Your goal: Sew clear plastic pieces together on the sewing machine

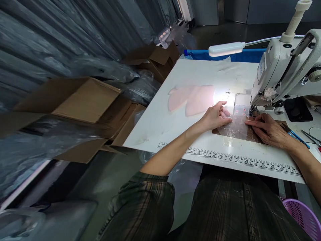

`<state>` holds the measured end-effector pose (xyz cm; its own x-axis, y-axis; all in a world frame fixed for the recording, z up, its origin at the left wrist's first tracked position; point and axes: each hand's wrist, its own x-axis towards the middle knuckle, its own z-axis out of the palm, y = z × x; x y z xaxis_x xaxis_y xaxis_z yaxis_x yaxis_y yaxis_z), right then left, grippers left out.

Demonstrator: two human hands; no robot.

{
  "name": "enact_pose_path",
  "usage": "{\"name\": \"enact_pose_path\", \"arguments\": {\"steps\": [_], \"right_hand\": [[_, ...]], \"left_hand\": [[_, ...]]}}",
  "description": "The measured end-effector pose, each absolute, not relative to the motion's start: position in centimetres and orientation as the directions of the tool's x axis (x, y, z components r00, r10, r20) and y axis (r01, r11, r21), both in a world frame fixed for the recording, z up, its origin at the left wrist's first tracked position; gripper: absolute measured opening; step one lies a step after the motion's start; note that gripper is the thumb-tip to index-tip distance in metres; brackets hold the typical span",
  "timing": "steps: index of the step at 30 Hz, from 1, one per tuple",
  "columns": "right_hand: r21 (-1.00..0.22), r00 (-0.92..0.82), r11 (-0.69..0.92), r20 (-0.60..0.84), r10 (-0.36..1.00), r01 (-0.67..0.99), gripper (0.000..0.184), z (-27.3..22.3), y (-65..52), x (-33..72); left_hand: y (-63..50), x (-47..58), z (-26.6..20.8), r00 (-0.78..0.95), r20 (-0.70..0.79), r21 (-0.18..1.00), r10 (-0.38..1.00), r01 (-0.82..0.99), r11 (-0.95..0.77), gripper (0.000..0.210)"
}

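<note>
Touching the clear sheet (237, 129): left hand (217, 115) and right hand (269, 129), both just in front of the sewing machine (271, 72).
Left hand: half open, fingers loosely parted, the lowest tip at the sheet; whether it pinches, I cannot tell.
Right hand: fingers stretched low over the sheet, tips just beside the machine's needle area; any pinch is hidden.
Clear sheet: on a brown sheet (252, 134), before the machine.
Pink pieces (200, 100): flat on the white table (155, 127), well left of the machine.
Lamp (225, 49): left of the machine's head.
Blue-handled tool (298, 136): right of the machine's needle, near the right hand.
</note>
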<state>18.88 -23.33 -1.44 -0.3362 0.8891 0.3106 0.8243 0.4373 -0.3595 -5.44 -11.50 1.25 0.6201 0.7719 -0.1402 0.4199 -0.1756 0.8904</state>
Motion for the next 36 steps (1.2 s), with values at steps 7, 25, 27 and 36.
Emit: {"name": "enact_pose_path", "arguments": {"steps": [7, 25, 27, 36], "right_hand": [[-0.419, -0.29, 0.382, 0.267, 0.919, 0.824, 0.039, -0.9, -23.7, 18.8], [-0.365, -0.401, 0.477, 0.267, 0.876, 0.799, 0.036, -0.3, -24.3, 18.3], [-0.354, -0.402, 0.478, 0.27, 0.875, 0.804, 0.036, -0.4, -24.3, 18.4], [-0.33, -0.388, 0.498, 0.345, 0.855, 0.802, 0.037, -0.7, -24.5, 18.3]], "left_hand": [[-11.6, -5.5, 1.5, 0.624, -0.158, 0.888, 0.765, 0.429, -0.166, 0.083], [-10.7, -5.5, 0.0, 0.58, 0.138, 0.763, 0.803, 0.455, -0.459, 0.056], [-10.5, -5.1, -0.2, 0.617, 0.357, 0.575, 0.701, 0.446, -0.686, 0.039], [-10.3, -1.9, -0.3, 0.976, 0.198, 0.021, 0.09, 0.087, -0.996, 0.038]]}}
